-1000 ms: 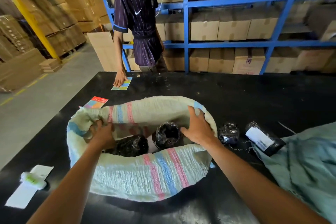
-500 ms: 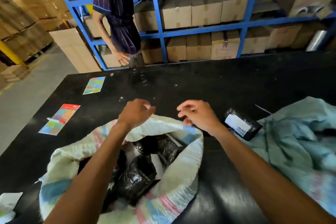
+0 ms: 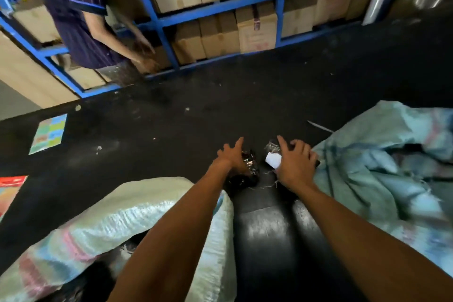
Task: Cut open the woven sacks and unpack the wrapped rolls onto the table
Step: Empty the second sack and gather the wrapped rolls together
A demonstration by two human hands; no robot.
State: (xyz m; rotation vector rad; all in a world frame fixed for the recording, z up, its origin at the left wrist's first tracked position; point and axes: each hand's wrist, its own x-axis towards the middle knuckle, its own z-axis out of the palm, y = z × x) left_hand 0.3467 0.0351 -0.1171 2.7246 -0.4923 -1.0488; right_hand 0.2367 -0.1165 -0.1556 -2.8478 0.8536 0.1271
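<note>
Woven sack (image 3: 152,225), open at near left; second sack (image 3: 382,179) slumped at right. Beyond, between them on black table (image 3: 171,135): two wrapped rolls (image 3: 247,171) side by side, long axes pointing away. Left hand (image 3: 231,157) and right hand (image 3: 294,164), fingers spread, pressing one each.

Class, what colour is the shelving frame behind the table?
Blue frame, clearest in the head view.
</note>
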